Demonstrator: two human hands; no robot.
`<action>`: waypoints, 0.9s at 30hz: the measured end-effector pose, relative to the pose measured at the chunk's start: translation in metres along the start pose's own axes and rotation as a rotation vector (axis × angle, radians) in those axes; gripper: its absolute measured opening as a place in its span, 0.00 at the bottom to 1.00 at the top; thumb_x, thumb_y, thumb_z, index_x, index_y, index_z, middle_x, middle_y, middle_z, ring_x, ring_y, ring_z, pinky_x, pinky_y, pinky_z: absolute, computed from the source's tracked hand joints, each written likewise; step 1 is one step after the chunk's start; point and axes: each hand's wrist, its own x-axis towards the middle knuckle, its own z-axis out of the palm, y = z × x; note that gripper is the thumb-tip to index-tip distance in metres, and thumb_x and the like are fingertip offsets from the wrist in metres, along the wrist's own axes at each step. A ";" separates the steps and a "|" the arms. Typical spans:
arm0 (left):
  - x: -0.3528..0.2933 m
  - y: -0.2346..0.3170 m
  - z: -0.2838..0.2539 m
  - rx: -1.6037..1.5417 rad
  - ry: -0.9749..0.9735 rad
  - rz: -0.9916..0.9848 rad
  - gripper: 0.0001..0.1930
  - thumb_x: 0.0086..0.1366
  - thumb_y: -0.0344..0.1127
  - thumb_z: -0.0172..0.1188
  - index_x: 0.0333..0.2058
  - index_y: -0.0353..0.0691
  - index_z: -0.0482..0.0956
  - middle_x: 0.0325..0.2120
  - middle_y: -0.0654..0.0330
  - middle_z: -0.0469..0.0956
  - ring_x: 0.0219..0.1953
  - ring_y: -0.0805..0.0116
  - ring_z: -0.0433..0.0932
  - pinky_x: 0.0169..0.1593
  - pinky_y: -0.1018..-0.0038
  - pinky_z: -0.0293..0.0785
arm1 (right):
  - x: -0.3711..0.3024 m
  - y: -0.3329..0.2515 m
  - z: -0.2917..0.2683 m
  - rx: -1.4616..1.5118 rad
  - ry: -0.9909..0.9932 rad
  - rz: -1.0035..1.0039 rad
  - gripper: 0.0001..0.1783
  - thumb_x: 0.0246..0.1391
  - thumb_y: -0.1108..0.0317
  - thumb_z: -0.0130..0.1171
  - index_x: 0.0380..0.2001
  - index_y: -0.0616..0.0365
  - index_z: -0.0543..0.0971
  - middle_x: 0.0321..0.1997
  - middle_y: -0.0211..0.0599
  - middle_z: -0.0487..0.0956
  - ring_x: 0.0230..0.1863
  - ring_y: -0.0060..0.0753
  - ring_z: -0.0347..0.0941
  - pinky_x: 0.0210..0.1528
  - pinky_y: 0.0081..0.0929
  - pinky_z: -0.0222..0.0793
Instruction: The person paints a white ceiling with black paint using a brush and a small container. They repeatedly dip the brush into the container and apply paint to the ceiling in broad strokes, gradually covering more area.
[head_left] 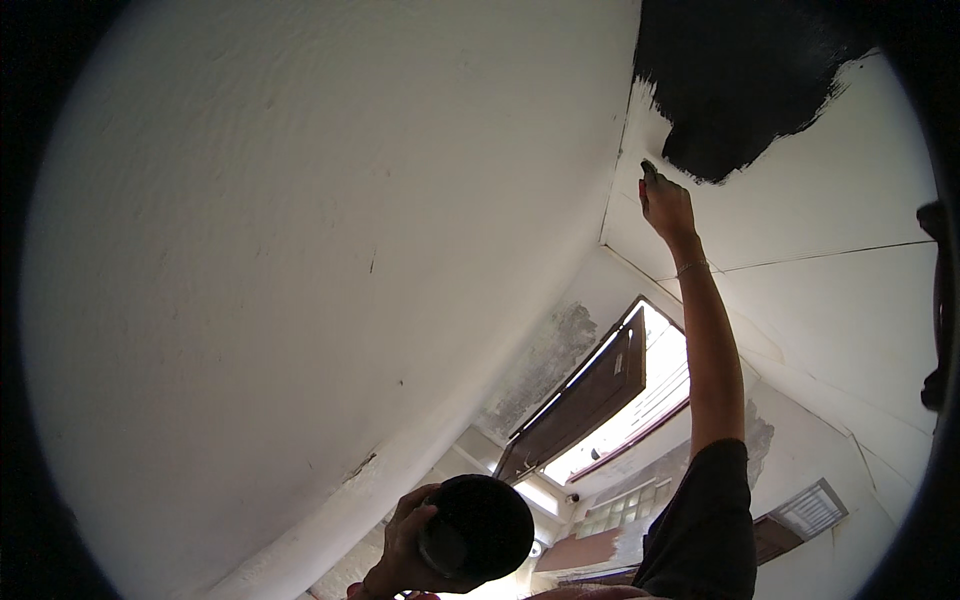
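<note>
My right arm is stretched up toward the white ceiling panel (pixel 810 210). My right hand (pixel 668 208) is closed round a small paintbrush (pixel 649 168) with a dark tip and a bit of red by the fingers. The tip is at the ceiling near its seam with the wall; whether it touches cannot be made out. Just beyond it spreads a patch of black paint (pixel 750 80) with ragged, streaky edges. Low in view, my left hand (pixel 402 540) grips a round dark paint container (pixel 485 525) by its side. The container's inside looks black and its contents cannot be told.
A large off-white wall (pixel 300 250) with small chips fills the left. Below the ceiling, a brown shutter (pixel 585 395) stands ajar at a bright window (pixel 660 370). A louvred vent (pixel 808 508) sits lower right. A dark object (pixel 936 300) shows at the right rim.
</note>
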 end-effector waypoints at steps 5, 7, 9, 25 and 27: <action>-0.003 -0.011 -0.008 -0.008 0.044 -0.090 0.66 0.29 0.52 0.89 0.68 0.54 0.57 0.59 0.37 0.70 0.60 0.37 0.75 0.58 0.51 0.77 | 0.026 0.029 0.004 -0.004 0.009 -0.036 0.18 0.65 0.65 0.57 0.54 0.60 0.78 0.35 0.46 0.81 0.32 0.53 0.80 0.34 0.46 0.79; -0.001 -0.005 -0.008 0.040 0.094 -0.071 0.67 0.29 0.52 0.89 0.68 0.54 0.57 0.60 0.38 0.70 0.60 0.38 0.75 0.59 0.51 0.77 | 0.020 0.026 -0.012 -0.035 0.178 -0.041 0.17 0.64 0.66 0.59 0.54 0.59 0.79 0.32 0.43 0.80 0.28 0.50 0.79 0.31 0.44 0.78; 0.004 0.002 -0.009 0.029 0.107 -0.067 0.67 0.28 0.52 0.89 0.68 0.55 0.58 0.60 0.38 0.70 0.60 0.38 0.75 0.59 0.51 0.77 | 0.003 0.013 -0.023 -0.077 0.295 -0.031 0.18 0.63 0.66 0.61 0.54 0.59 0.79 0.28 0.39 0.77 0.24 0.44 0.77 0.26 0.40 0.76; 0.013 -0.004 -0.003 -0.032 0.024 -0.010 0.64 0.32 0.52 0.89 0.68 0.54 0.58 0.60 0.35 0.69 0.60 0.36 0.75 0.59 0.51 0.78 | -0.021 0.005 -0.030 -0.029 0.151 0.061 0.11 0.62 0.66 0.62 0.44 0.60 0.79 0.33 0.45 0.81 0.29 0.43 0.81 0.28 0.36 0.80; 0.014 -0.003 -0.003 -0.027 0.034 0.005 0.64 0.33 0.52 0.89 0.68 0.54 0.58 0.60 0.35 0.69 0.60 0.36 0.75 0.59 0.51 0.77 | -0.015 0.002 -0.016 -0.006 0.078 0.019 0.09 0.62 0.67 0.62 0.42 0.60 0.78 0.34 0.44 0.81 0.31 0.44 0.82 0.31 0.37 0.81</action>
